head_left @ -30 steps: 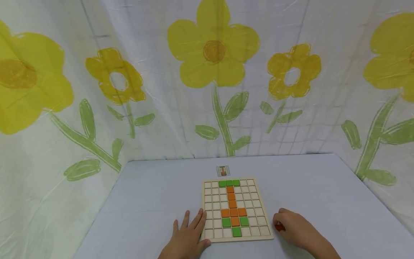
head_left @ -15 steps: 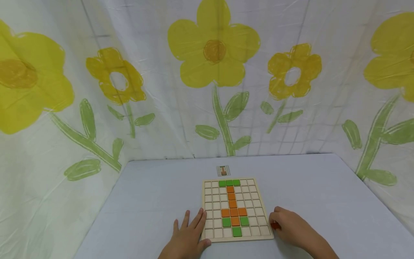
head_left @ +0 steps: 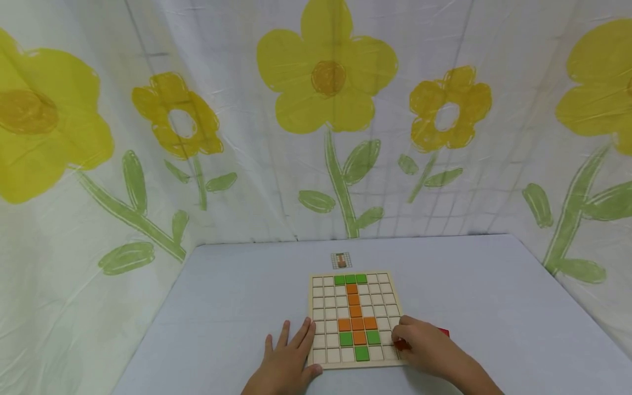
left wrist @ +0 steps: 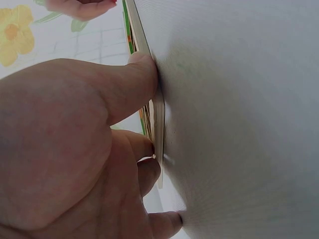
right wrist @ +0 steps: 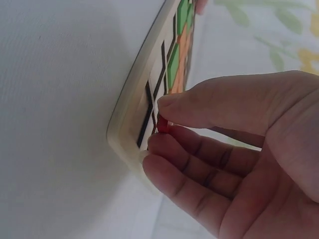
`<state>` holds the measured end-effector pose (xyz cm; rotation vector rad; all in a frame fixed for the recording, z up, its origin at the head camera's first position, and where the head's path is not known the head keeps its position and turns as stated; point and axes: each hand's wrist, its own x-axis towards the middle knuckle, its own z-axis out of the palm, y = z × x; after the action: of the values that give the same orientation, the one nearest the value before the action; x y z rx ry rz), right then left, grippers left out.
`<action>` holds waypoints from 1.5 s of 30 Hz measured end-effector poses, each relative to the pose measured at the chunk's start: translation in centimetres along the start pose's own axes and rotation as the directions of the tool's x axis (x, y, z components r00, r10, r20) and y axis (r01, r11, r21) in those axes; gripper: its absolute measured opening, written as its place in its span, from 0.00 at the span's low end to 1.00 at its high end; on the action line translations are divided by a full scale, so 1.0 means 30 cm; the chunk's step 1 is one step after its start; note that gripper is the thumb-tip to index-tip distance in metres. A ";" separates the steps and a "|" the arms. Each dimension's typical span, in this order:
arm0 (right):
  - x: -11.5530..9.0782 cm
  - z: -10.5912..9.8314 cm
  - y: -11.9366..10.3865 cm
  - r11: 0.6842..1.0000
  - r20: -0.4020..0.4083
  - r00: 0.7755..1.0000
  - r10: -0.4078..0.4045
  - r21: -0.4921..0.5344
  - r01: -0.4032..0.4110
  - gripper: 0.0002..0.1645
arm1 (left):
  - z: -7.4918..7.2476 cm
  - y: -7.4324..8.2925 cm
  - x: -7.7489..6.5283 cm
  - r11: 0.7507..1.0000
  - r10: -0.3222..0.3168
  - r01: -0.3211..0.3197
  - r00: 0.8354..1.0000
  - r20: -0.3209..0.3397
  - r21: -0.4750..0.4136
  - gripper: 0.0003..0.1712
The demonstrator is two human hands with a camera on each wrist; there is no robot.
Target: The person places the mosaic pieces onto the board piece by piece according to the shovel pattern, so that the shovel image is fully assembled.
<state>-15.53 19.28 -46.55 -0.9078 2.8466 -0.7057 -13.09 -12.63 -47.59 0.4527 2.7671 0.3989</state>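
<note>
A square wooden grid board [head_left: 333, 356] lies on the table with green tiles [head_left: 362, 353] and orange tiles [head_left: 357, 323] set in some of its cells. My left hand [head_left: 285, 365] rests at the board's left edge, fingers spread; in the left wrist view its thumb touches the board's side. Over the board's lower right part, my right hand [head_left: 428, 346] pinches a small red tile [right wrist: 162, 125] between thumb and fingers. The right wrist view has that tile close to the board's surface. Part of another red piece [head_left: 444, 332] shows behind the right hand, mostly hidden.
A small printed card [head_left: 340, 260] with a grid picture lies just beyond the board's far edge. The pale table [head_left: 237, 296] ends at a hanging curtain [head_left: 237, 109] printed with yellow flowers.
My right hand has moved left with the red tile, from beside the board to above its right columns. A red piece behind it has come into view. The left hand stays put.
</note>
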 end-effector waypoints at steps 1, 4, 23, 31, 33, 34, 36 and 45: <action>0.005 0.003 -0.005 1.000 0.003 1.000 -0.003 0.000 0.003 0.13 | 0.001 0.001 0.000 1.000 0.001 -0.001 1.000 0.000 0.000 0.50; 0.018 0.012 -0.016 1.000 0.002 1.000 -0.017 -0.007 0.017 0.13 | -0.001 0.001 0.000 1.000 -0.003 0.003 1.000 0.001 0.000 0.50; 0.092 0.061 -0.109 0.995 0.073 0.993 -0.098 0.028 0.096 0.13 | 0.007 -0.005 0.004 1.000 -0.003 0.003 1.000 0.012 0.007 0.50; 0.116 0.082 -0.150 0.993 0.127 0.985 -0.116 0.012 0.115 0.13 | 0.017 -0.016 0.008 1.000 0.003 -0.003 1.000 0.004 0.013 0.51; 0.120 0.088 -0.158 0.992 0.131 0.983 -0.129 0.007 0.129 0.13 | 0.016 -0.016 0.007 1.000 0.003 -0.004 1.000 0.006 0.017 0.51; 0.122 0.091 -0.161 0.991 0.131 0.982 -0.133 0.005 0.133 0.13 | 0.015 -0.015 0.006 1.000 0.002 -0.002 1.000 0.008 0.018 0.51; 0.125 0.096 -0.168 0.990 0.125 0.983 -0.138 0.001 0.139 0.12 | 0.012 -0.012 0.005 1.000 0.000 -0.001 1.000 0.011 0.018 0.51; 0.150 0.114 -0.199 0.985 0.103 0.981 -0.167 -0.036 0.172 0.12 | 0.014 -0.011 0.005 1.000 -0.006 0.006 1.000 0.006 0.014 0.51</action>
<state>-15.38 11.06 -46.62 -1.1688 2.7320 -0.5952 -13.17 -12.79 -48.13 0.4480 2.7665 0.3757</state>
